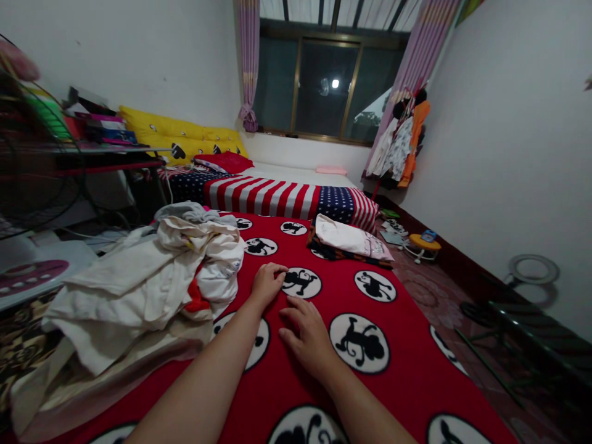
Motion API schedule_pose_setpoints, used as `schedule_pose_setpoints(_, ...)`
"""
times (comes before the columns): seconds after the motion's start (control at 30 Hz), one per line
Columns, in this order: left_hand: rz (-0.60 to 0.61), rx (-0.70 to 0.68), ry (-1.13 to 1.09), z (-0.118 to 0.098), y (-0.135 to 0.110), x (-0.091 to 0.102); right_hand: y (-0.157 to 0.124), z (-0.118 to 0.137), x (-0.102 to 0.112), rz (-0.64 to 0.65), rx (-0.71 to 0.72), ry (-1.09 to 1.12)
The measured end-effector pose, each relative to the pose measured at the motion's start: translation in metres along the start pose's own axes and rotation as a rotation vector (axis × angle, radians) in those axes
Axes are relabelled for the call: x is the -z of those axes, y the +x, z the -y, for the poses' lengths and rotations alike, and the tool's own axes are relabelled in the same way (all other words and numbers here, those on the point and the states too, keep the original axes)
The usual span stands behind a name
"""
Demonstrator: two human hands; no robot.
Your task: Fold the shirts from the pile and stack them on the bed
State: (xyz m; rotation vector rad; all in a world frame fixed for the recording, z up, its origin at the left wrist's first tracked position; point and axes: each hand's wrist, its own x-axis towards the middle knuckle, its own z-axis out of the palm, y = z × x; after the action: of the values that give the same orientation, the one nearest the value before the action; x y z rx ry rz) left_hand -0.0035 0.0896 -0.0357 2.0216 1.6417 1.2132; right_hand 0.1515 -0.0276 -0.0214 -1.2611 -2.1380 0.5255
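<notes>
We rest our left hand [267, 282] knuckles-curled and our right hand [308, 336] flat, both empty, on the red monkey-print blanket [407, 364]. Crumpled white clothes [152, 277] lie at nine o'clock; a folded garment stack [350, 242] at one o'clock.

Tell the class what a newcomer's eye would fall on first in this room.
First, the red blanket with black monkey circles, filling the foreground; the left hand and right hand rest flat on it. Left of them lies a heap of pale clothes; behind it, a stars-and-stripes bedcover.
</notes>
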Motion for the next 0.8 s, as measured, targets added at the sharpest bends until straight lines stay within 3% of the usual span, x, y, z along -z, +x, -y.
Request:
schedule_pose_setpoints(0.5, 0.007, 0.022, 0.066, -0.011, -0.006, 0.002, 0.001, -0.009, -0.005, -0.002, 0.040, -0.029)
schedule_pose_setpoints(0.6, 0.057, -0.010, 0.101, -0.018, -0.009, 0.005, 0.001, -0.012, -0.006, -0.014, 0.065, -0.006)
schedule_pose_setpoints(0.7, 0.192, -0.119, 0.093, -0.028, -0.010, 0.028, 0.001, -0.013, -0.006, -0.024, 0.077, 0.011)
schedule_pose_setpoints(0.8, 0.225, -0.233, 0.077, -0.040, -0.004, 0.077, 0.002, -0.014, -0.006, -0.033, 0.082, 0.020)
